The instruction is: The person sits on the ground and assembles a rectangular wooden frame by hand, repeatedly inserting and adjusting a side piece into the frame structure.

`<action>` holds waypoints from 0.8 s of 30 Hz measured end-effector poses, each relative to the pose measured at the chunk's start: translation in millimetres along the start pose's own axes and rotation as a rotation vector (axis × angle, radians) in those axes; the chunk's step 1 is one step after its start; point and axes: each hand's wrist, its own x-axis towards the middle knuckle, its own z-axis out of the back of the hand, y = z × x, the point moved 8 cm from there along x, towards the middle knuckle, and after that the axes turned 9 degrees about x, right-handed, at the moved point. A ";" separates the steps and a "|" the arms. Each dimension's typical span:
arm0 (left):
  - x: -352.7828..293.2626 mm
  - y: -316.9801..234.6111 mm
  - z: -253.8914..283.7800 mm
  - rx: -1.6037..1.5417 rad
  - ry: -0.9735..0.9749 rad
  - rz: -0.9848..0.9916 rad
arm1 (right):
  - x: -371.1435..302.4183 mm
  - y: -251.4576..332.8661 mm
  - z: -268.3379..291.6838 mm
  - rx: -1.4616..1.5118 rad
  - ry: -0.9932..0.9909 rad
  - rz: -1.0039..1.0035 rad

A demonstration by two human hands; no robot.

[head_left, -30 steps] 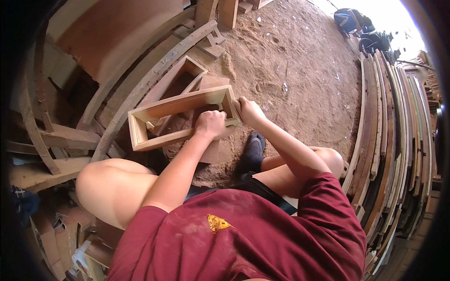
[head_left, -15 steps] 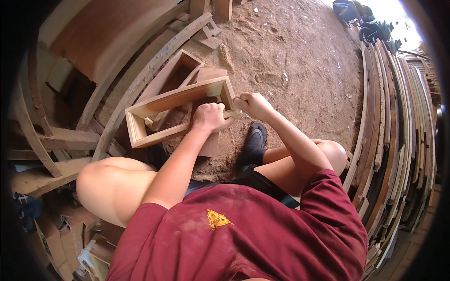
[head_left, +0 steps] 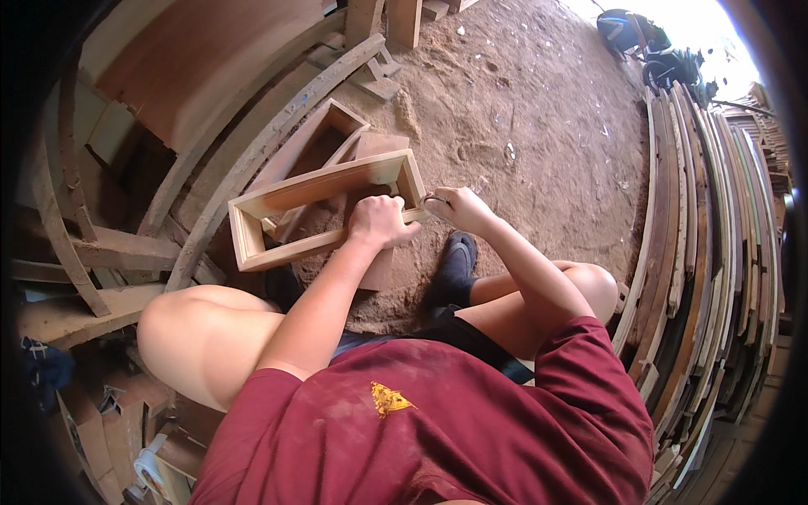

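My left hand (head_left: 378, 222) is closed round the near side of an open rectangular wooden frame (head_left: 290, 252), close to its right end. The frame is pale, bare wood and sits tilted on top of other wooden pieces. At the frame's right end, my right hand (head_left: 463, 208) is closed in a pinch, its fingertips against or very near the outer corner. A thin, dark-edged piece shows at those fingers, too small to name. Beneath the frame lie a second wooden frame (head_left: 335, 113) and a flat board (head_left: 380, 270), both partly covered.
Long curved timbers (head_left: 278, 130) and a large brown panel (head_left: 198, 71) stand at the left. Many stacked planks (head_left: 703, 252) line the right side. Sandy, dusty ground (head_left: 539, 126) spreads ahead. My shod foot (head_left: 454, 265) rests near the frame.
My right hand has shifted slightly nearer along the frame's right end. The left hand keeps its grip on the frame. The whole view has moved a little.
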 end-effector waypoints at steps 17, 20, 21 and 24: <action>-1.5 3.2 4.0 -0.011 0.001 0.002 | 11.3 -12.5 -0.3 -0.006 -0.140 -0.095; -3.4 5.9 -3.1 -0.015 0.025 0.018 | 6.0 4.4 2.0 -0.080 0.027 -0.097; -1.9 6.1 -2.5 -0.012 0.025 0.018 | 3.1 7.4 2.7 -0.117 0.062 -0.114; 0.2 1.5 -1.1 -0.002 0.002 -0.001 | 10.0 -4.5 2.2 0.010 -0.209 -0.021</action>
